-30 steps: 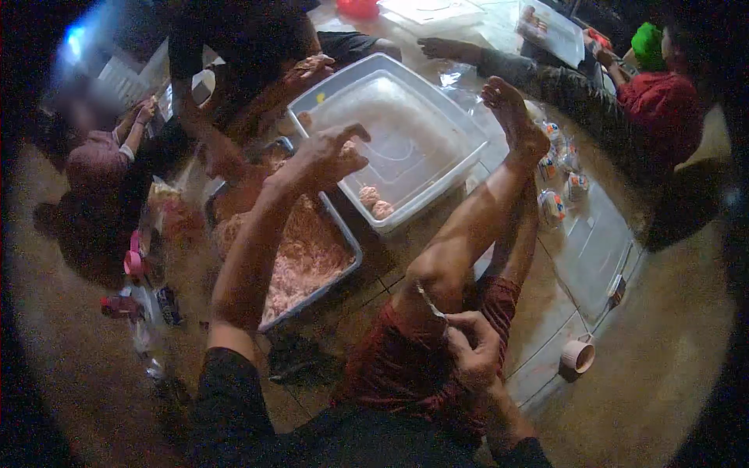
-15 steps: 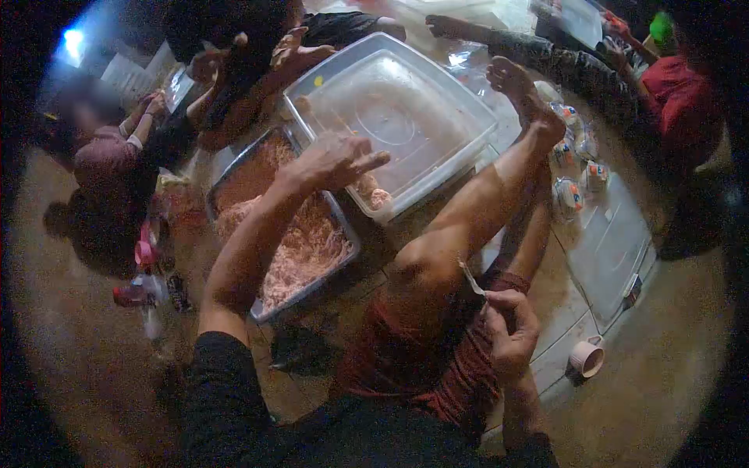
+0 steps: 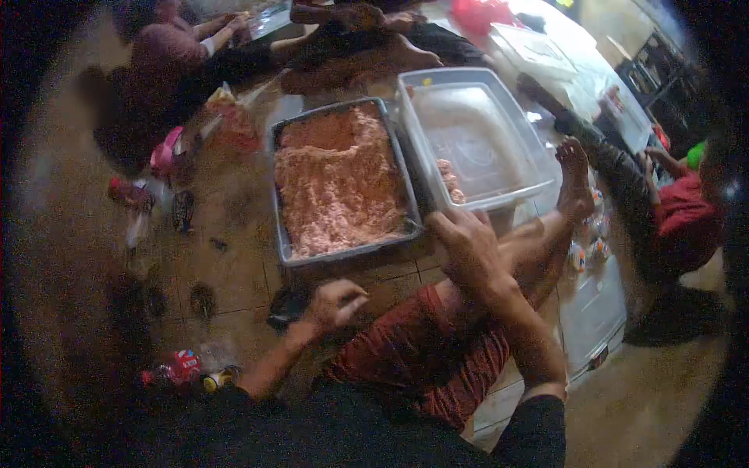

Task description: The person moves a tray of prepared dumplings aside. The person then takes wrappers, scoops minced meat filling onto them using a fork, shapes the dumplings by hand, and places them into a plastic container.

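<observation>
My left hand [image 3: 337,304] hovers below the dark tray [image 3: 351,254] of pinkish minced mixture [image 3: 339,187], its fingers loosely curled; blur hides whether anything is in them. Near the front corner of the clear plastic tub [image 3: 485,204] is my right hand [image 3: 466,246], above my bent leg. Its fingers point down and are partly hidden, so what it holds cannot be made out. Several pinkish lumps [image 3: 450,181] lie along the near left side inside the tub. The tub stands right beside the tray.
Bottles [image 3: 183,366] lie at the lower left, and a pink item [image 3: 166,152] is farther up. A clear lid [image 3: 593,312] rests on the right floor. Co-workers sit at the upper left and right [image 3: 686,210]; another person's legs stretch behind the tub.
The view has turned left. My left hand has drawn back from above the tub and tray toward me. My right hand has moved forward to near the tub; its thin pale item no longer shows.
</observation>
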Tool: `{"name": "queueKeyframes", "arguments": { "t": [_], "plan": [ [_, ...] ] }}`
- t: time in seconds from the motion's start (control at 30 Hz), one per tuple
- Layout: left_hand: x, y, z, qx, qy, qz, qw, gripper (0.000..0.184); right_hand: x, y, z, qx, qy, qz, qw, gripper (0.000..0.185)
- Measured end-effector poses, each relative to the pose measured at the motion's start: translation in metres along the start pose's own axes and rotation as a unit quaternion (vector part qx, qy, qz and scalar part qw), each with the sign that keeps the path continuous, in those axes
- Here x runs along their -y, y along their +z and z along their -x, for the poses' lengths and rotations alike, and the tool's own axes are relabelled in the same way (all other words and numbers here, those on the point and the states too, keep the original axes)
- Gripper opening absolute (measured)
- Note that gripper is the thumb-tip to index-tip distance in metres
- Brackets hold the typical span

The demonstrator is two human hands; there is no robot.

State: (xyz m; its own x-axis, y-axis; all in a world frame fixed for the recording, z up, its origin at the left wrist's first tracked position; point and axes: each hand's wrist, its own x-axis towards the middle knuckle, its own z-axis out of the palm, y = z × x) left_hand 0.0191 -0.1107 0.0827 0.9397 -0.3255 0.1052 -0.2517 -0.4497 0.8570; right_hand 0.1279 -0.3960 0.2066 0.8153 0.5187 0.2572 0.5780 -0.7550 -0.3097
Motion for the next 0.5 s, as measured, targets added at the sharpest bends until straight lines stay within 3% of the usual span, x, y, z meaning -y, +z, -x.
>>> {"name": "queueKeyframes", "arguments": {
  "t": [0.03,0.1,0.17,0.23,0.3,0.33,0.37,0.4,0.47,0.5],
  "plan": [
    [0.020,0.017,0.018,-0.040,0.036,-0.056,0.997,0.013,-0.002,0.018,-0.021,0.007,-0.015,0.033,0.999,0.022],
    [0.064,0.048,0.050,-0.074,0.069,-0.144,0.984,0.016,-0.018,0.071,-0.062,-0.096,-0.081,0.143,0.982,0.023],
    [0.116,0.076,0.074,0.053,0.014,-0.176,0.983,0.020,-0.011,0.074,-0.102,-0.020,-0.057,0.224,0.973,0.022],
    [0.148,0.097,0.083,0.179,-0.037,-0.196,0.963,0.027,-0.037,0.104,-0.130,-0.041,-0.061,0.157,0.985,0.019],
    [0.104,0.091,0.060,0.252,-0.058,-0.296,0.920,0.035,-0.103,0.193,-0.127,-0.083,-0.112,0.231,0.963,0.019],
    [0.100,0.089,0.054,0.257,-0.059,-0.307,0.914,0.035,-0.102,0.200,-0.129,-0.106,-0.135,0.269,0.948,0.020],
    [0.102,0.088,0.050,0.246,-0.054,-0.300,0.920,0.035,-0.101,0.206,-0.122,-0.068,-0.097,-0.032,0.992,0.021],
    [0.101,0.084,0.046,0.233,-0.050,-0.289,0.927,0.035,-0.107,0.204,-0.112,0.034,-0.063,0.063,0.995,0.021],
    [0.105,0.081,0.041,0.223,-0.041,-0.274,0.935,0.034,-0.027,0.099,-0.101,0.253,-0.054,0.260,0.930,0.023],
    [0.106,0.078,0.038,0.219,-0.036,-0.268,0.938,0.034,-0.074,0.135,-0.095,0.139,-0.177,0.185,0.957,0.023]
  ]
}}
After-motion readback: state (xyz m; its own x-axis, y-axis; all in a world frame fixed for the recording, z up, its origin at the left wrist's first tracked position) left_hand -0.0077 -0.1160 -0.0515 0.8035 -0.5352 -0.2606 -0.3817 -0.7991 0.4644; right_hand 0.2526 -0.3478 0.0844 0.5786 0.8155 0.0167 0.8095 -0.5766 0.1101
